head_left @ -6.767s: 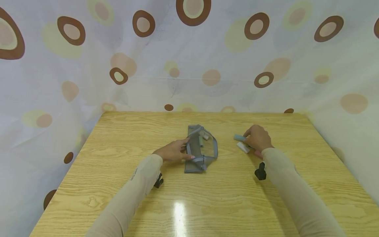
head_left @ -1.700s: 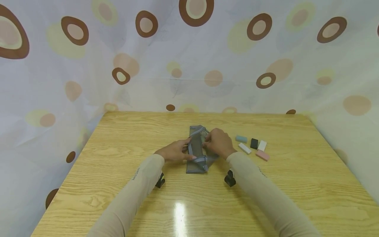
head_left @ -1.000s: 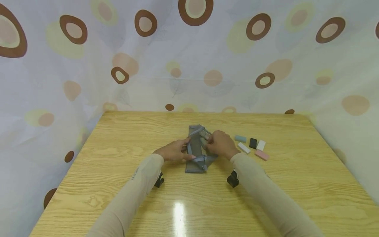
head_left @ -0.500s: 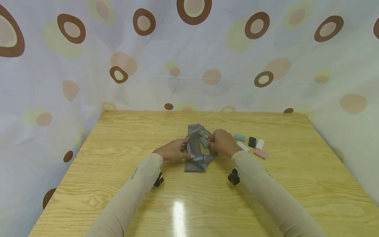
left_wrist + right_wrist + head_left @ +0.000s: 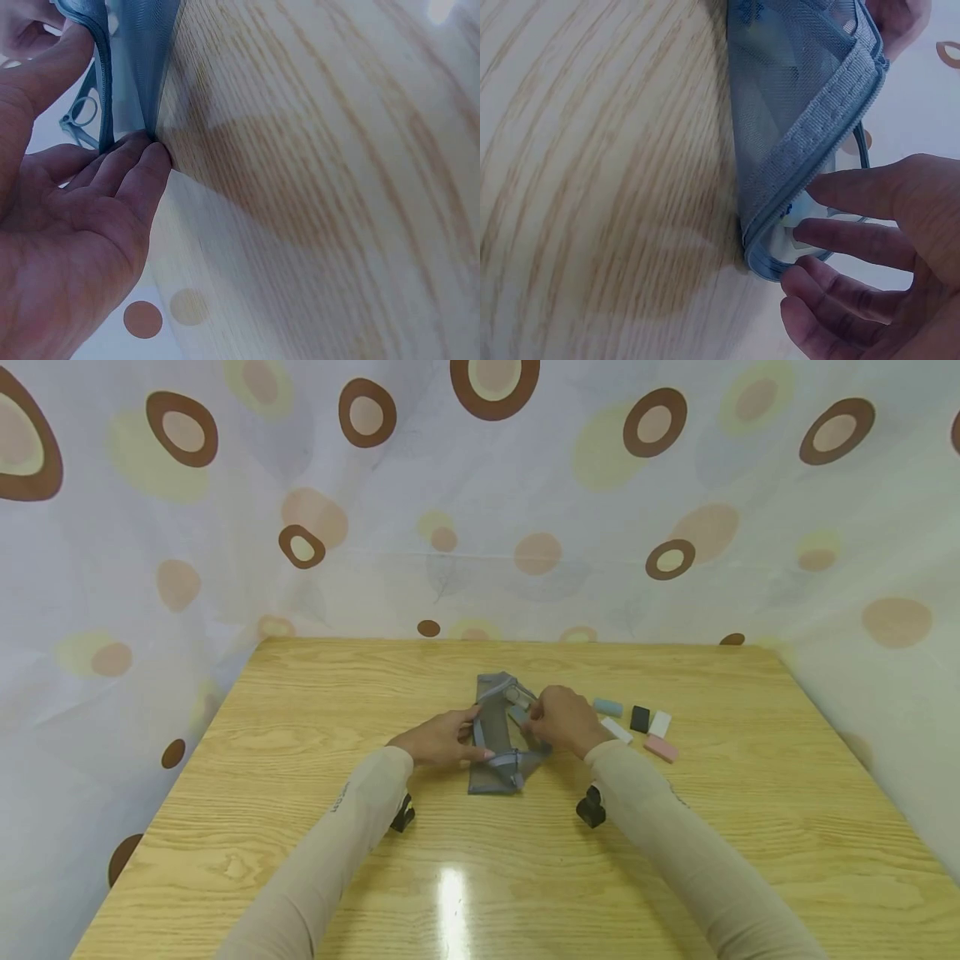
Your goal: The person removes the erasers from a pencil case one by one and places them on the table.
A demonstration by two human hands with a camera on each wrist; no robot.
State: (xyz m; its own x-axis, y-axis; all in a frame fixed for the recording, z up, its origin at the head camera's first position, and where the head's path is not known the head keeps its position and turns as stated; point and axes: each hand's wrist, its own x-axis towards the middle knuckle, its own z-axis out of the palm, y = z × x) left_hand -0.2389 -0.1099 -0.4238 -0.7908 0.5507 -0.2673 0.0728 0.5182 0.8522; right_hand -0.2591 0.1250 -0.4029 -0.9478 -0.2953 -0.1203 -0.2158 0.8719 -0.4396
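Observation:
A grey-blue mesh zipper pouch [image 5: 493, 727] lies on the wooden table with its zipped mouth spread wide. My left hand [image 5: 442, 739] grips its near-left rim, thumb on one side and fingers underneath; the left wrist view shows this left hand [image 5: 82, 210] on the mesh. My right hand [image 5: 564, 720] is at the pouch's mouth. In the right wrist view, the right hand's fingers [image 5: 855, 244] reach loosely into the opening beside pale pieces. A whitish piece [image 5: 517, 697] and a grey-blue block [image 5: 517, 716], both eraser-like, lie inside.
Right of the pouch lie several small eraser-like blocks: light blue [image 5: 607, 707], black [image 5: 640, 719], pink [image 5: 661, 747], a white block [image 5: 660, 724] and another white block [image 5: 617, 731]. A patterned curtain [image 5: 480, 585] stands behind the table [image 5: 337, 693].
My right hand came from the loose blocks to the pouch's mouth and shifts slightly there. The grey-blue block inside has turned and moved a little. My left hand keeps its grip.

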